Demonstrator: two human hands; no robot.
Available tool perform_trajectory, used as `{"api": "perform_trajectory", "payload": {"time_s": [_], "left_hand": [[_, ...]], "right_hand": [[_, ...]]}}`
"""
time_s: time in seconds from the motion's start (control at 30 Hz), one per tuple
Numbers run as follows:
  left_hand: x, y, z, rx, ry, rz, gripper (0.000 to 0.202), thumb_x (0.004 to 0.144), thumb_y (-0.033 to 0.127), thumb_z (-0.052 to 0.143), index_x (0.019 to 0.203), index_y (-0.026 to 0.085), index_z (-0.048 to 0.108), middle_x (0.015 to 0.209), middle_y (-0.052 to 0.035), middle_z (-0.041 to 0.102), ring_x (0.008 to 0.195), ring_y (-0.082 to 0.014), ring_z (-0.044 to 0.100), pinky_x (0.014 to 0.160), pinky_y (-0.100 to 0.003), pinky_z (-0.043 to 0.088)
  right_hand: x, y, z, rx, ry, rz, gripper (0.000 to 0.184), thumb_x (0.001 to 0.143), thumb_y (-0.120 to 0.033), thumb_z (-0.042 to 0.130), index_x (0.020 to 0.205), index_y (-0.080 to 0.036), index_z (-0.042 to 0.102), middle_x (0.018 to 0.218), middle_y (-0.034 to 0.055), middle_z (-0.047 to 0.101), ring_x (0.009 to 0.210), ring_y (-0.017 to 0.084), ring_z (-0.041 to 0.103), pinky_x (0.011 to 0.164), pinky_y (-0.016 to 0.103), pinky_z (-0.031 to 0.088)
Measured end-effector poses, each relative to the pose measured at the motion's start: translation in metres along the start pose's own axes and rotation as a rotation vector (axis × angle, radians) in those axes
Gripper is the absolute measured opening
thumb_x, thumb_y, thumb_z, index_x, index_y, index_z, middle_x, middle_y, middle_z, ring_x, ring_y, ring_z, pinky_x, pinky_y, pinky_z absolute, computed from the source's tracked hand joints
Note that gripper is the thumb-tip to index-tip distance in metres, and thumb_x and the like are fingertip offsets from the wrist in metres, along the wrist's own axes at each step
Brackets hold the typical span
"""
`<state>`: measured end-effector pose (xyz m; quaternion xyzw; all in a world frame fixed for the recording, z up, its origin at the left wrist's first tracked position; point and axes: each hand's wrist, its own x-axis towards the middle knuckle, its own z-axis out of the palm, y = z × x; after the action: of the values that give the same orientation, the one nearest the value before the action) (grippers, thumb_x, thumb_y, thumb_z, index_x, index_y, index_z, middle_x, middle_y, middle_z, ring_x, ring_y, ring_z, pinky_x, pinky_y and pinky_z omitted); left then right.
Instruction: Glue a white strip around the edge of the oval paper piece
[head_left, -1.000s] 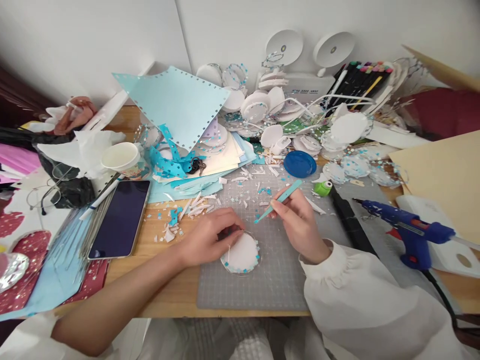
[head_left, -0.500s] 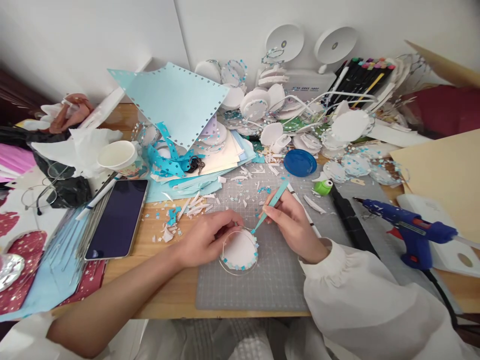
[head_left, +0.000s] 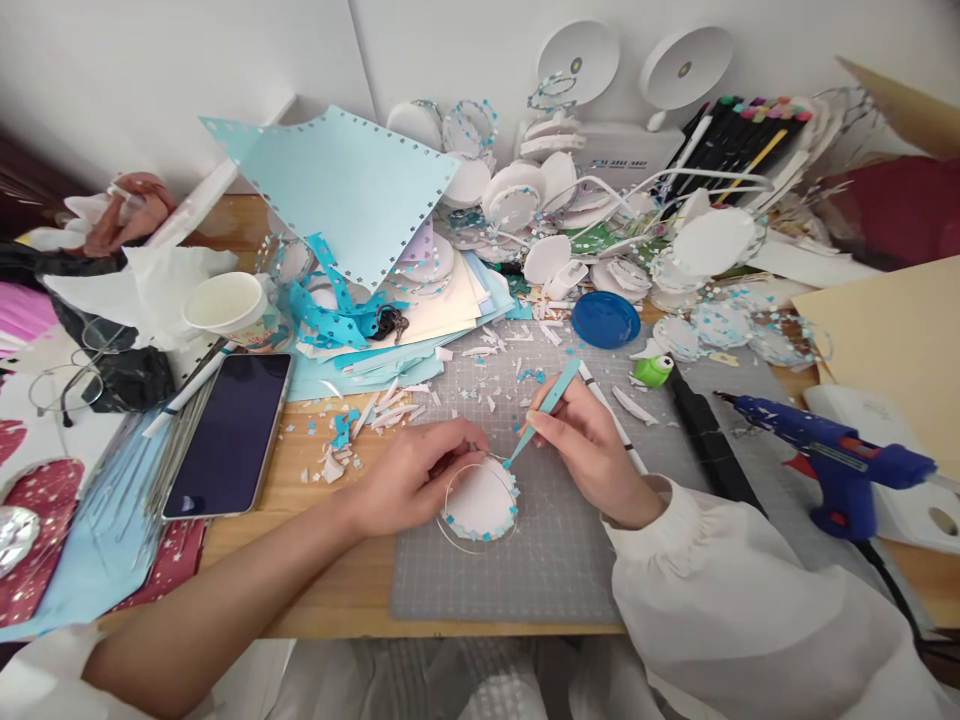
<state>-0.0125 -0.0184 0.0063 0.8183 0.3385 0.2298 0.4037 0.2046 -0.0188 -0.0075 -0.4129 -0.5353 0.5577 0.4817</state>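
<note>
Craft workspace (glue gun (head_left: pixel 844 450), cutting mat (head_left: pixel 559 575))

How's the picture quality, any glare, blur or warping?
Head view: soft light, faint shadows; head view: glints on the silvery thing at the left edge; head view: right sleeve looks stretched toward the corner; head view: tweezers fairly clear, lettering on the white box smeared.

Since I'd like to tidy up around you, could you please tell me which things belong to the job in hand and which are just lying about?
In use:
white disc, held by the left hand
teal tweezers, in the right hand
grey cutting mat, below them

Seemingly just lying about:
phone
paper cup
keys
</note>
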Motion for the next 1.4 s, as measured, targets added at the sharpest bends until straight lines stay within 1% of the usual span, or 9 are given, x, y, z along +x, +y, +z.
{"api": "perform_trajectory", "payload": {"time_s": [0.2, 0.53, 0.7, 0.9, 1.03, 1.2, 1.4], "left_hand": [[0.0008, 0.0007, -0.0002, 0.001, 0.007, 0.001, 0.015, 0.091, 0.015, 0.044, 0.097, 0.015, 0.057, 0.077, -0.0009, 0.060, 0.062, -0.0095, 0.048, 0.057, -0.020, 0.037], [0.0008, 0.0010, -0.0006, -0.005, 0.000, 0.001, 0.013, 0.091, 0.018, 0.044, 0.096, 0.016, 0.056, 0.077, -0.0013, 0.060, 0.063, -0.0104, 0.049, 0.057, -0.021, 0.037], [0.0002, 0.0005, -0.0003, -0.023, 0.005, 0.005, 0.014, 0.093, 0.020, 0.042, 0.097, 0.016, 0.055, 0.077, -0.0014, 0.059, 0.064, -0.0107, 0.050, 0.058, -0.021, 0.038], [0.0001, 0.0004, -0.0004, -0.026, -0.002, 0.014, 0.014, 0.094, 0.020, 0.043, 0.096, 0.015, 0.056, 0.078, -0.0011, 0.059, 0.064, -0.0103, 0.050, 0.059, -0.021, 0.038], [0.0002, 0.0009, -0.0004, -0.020, 0.002, 0.004, 0.015, 0.094, 0.020, 0.042, 0.096, 0.015, 0.056, 0.078, -0.0014, 0.060, 0.063, -0.0105, 0.049, 0.058, -0.021, 0.038], [-0.0004, -0.0003, -0.0006, -0.021, -0.012, 0.002, 0.015, 0.094, 0.022, 0.042, 0.098, 0.015, 0.055, 0.077, -0.0012, 0.059, 0.064, -0.0106, 0.050, 0.058, -0.021, 0.038], [-0.0009, -0.0008, 0.0001, -0.024, -0.003, -0.004, 0.015, 0.094, 0.023, 0.043, 0.097, 0.016, 0.055, 0.075, -0.0010, 0.059, 0.062, -0.0102, 0.048, 0.057, -0.021, 0.038]], "right_hand": [[0.0000, -0.0005, 0.0004, -0.018, 0.002, -0.001, 0.014, 0.088, -0.031, 0.061, 0.084, -0.021, 0.053, 0.077, -0.0015, 0.052, 0.067, 0.011, 0.049, 0.059, 0.023, 0.042], [0.0010, -0.0011, 0.0019, -0.020, 0.003, 0.013, 0.020, 0.086, -0.038, 0.063, 0.083, -0.022, 0.051, 0.077, -0.0010, 0.052, 0.067, 0.013, 0.053, 0.059, 0.027, 0.043], [0.0004, -0.0013, 0.0013, -0.019, -0.018, -0.012, 0.017, 0.088, -0.035, 0.062, 0.084, -0.022, 0.051, 0.078, -0.0010, 0.051, 0.069, 0.013, 0.053, 0.060, 0.026, 0.043], [-0.0019, -0.0043, 0.0006, -0.086, -0.040, -0.056, 0.014, 0.089, -0.034, 0.060, 0.086, -0.022, 0.053, 0.079, -0.0006, 0.052, 0.069, 0.013, 0.052, 0.063, 0.028, 0.043], [-0.0014, -0.0047, 0.0010, -0.105, -0.034, -0.046, 0.016, 0.088, -0.036, 0.061, 0.086, -0.022, 0.052, 0.079, -0.0002, 0.052, 0.070, 0.014, 0.053, 0.063, 0.028, 0.043], [0.0001, -0.0003, 0.0000, -0.037, -0.027, -0.047, 0.014, 0.089, -0.034, 0.060, 0.086, -0.022, 0.054, 0.079, -0.0002, 0.053, 0.069, 0.013, 0.051, 0.061, 0.027, 0.043], [0.0002, -0.0004, -0.0006, -0.058, 0.009, -0.028, 0.016, 0.087, -0.036, 0.062, 0.084, -0.022, 0.054, 0.077, -0.0005, 0.053, 0.068, 0.013, 0.051, 0.060, 0.028, 0.044]]}}
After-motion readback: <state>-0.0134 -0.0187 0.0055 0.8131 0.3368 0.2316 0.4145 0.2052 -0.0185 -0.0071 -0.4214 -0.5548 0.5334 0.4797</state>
